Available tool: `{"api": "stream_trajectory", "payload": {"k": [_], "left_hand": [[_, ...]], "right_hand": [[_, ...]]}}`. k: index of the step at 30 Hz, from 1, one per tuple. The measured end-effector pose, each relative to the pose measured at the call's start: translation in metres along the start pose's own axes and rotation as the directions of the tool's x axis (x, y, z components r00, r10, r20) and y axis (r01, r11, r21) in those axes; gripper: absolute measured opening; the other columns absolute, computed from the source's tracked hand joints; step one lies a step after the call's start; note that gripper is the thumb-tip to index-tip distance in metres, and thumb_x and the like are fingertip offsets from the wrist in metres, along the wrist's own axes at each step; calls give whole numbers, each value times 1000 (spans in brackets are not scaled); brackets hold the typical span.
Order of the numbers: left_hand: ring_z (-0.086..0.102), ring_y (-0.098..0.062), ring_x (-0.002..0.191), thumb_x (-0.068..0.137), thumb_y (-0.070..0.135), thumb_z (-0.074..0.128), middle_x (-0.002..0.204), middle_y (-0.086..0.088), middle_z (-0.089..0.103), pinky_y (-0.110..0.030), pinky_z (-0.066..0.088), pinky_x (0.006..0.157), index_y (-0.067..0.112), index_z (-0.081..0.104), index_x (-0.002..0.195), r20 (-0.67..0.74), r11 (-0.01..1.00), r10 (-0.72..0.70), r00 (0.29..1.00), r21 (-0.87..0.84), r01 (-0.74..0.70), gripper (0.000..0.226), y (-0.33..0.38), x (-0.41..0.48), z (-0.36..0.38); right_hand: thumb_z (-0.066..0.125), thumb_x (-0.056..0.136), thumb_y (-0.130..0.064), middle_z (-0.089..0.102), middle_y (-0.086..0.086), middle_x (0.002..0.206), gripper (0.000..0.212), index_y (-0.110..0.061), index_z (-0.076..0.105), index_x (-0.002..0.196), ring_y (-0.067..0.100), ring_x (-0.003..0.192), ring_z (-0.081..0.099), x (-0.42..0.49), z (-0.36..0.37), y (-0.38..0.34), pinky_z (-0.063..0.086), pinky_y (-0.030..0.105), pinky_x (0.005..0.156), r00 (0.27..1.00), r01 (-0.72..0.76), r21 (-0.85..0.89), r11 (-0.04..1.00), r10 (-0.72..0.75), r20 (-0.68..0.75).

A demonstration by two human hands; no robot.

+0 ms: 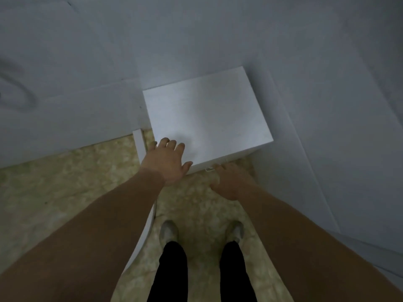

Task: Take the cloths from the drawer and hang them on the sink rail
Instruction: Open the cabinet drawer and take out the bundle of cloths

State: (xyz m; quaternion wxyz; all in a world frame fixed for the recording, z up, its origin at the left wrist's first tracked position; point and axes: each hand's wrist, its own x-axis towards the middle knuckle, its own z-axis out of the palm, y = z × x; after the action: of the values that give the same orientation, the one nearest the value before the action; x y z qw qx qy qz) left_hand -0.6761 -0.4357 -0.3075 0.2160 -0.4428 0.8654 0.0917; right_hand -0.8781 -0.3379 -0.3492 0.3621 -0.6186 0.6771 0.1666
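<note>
Down below the camera, a small white cabinet (207, 114) stood on the floor (65, 182), pushed into the corner between a white counter (72, 118) on the left and a pale wall (338, 105) on the right. Its top was plain, flat and matte, and a dim light left a soft glare on it. The top looked somewhat wider than deep. Its long sides ran left to right across the view, rising a little toward the right, so the whole box sat slightly turned. The drawer front (235, 158) faced the person's feet and showed only as a thin strip under the near edge. A small pale pull (209, 170) stuck out from that strip.

The left hand (165, 162) lay flat on the near left corner of the top with its fingers spread apart and straight. The right hand (226, 182) was lower, just in front of the drawer front and right beside the pull. Its fingers were turned away and hidden, so I cannot tell whether they gripped the pull or only touched it.

Light shoes (169, 232) and black trousers (172, 269) stood on the mottled beige floor, close to the cabinet.
</note>
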Motion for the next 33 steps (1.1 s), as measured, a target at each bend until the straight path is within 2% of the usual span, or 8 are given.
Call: {"api": "stream_trajectory", "payload": {"k": [4, 12, 18, 22, 27, 33], "left_hand": [[24, -31, 147, 97, 63, 20, 156, -10, 36, -53, 24, 117, 18, 31, 150, -5, 1000, -12, 1000, 4, 12, 71, -13, 34, 49], [-2, -32, 154, 96, 67, 10, 166, -13, 12, -57, 5, 122, 18, 13, 158, -102, 999, -30, 994, -34, 27, 79, -4, 108, 133], [-4, -33, 153, 95, 68, 14, 166, -15, 4, -58, 5, 122, 17, 8, 158, -126, 997, 25, 992, -71, -34, 81, 21, 149, 193], [-7, -34, 153, 95, 69, 11, 166, -14, -3, -60, 4, 121, 26, 0, 158, -206, 996, 48, 977, -69, -63, 77, 13, 174, 214], [-8, -28, 154, 98, 64, 11, 167, -9, -4, -55, 1, 123, 36, 0, 158, -274, 990, 72, 959, -94, -101, 68, 1, 195, 215], [-8, -27, 154, 99, 61, 12, 167, -9, -4, -53, 1, 123, 36, 0, 158, -293, 991, 65, 954, -97, -97, 66, 0, 195, 215]], "right_hand": [[45, 94, -61, 25, 7, 162, 76, -23, 22, 156, 30, 149, 23, 56, 28, 2, 26, 51, 117, 1000, 21, 0, 1000, -21, 8], [45, 94, -60, 28, 11, 160, 78, -14, 26, 154, 31, 146, 28, 152, 92, 39, 30, 51, 116, 1000, -9, -98, 995, 9, -5], [43, 90, -66, 35, 8, 156, 82, -15, 30, 153, 29, 143, 33, 206, 137, 62, 27, 55, 116, 998, 31, -173, 984, -39, -45], [44, 88, -67, 45, 9, 149, 83, -15, 30, 152, 29, 135, 42, 231, 163, 72, 29, 54, 114, 997, 26, -187, 982, -40, -71], [39, 91, -64, 58, 9, 134, 74, -12, 43, 144, 31, 127, 50, 243, 180, 69, 25, 57, 114, 991, -38, -220, 975, 9, -134], [39, 100, -44, 64, 12, 124, 50, -9, 53, 133, 33, 118, 56, 240, 187, 65, 32, 55, 111, 971, -68, -221, 973, 13, -239]]}}
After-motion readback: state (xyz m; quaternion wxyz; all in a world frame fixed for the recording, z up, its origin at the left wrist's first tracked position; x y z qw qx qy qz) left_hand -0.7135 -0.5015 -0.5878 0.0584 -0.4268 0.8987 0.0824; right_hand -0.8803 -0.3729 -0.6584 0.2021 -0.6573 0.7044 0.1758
